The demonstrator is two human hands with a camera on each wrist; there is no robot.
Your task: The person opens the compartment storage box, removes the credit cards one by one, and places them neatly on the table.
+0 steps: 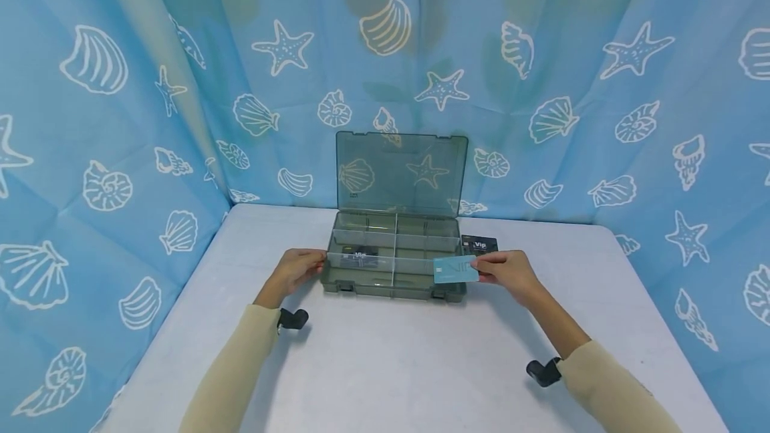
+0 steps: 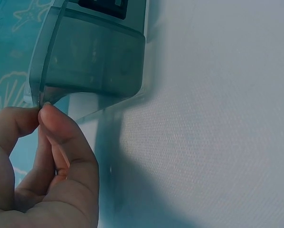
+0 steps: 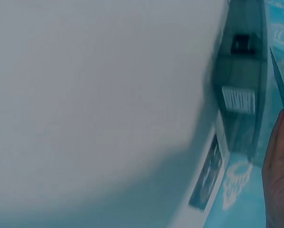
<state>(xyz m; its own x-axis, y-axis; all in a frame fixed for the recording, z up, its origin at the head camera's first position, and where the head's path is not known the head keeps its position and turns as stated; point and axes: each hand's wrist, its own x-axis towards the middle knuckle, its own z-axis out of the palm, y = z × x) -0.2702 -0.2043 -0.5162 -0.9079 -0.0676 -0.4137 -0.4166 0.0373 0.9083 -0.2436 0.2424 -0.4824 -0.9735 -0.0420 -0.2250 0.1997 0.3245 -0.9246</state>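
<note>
A grey see-through divider box stands on the table with its lid raised at the back. At the box's left side, my left hand pinches the rim between thumb and forefinger, as the left wrist view shows at the box wall. My right hand holds a light blue VIP card by its right end, above the front right compartment. One black Vip card lies inside the box, in a left compartment. Another black Vip card is on the table beside the box's right wall.
The white table extends in front of the box and to both sides. Behind it hangs a blue curtain with shell and starfish prints. A label with bars shows at the box in the right wrist view.
</note>
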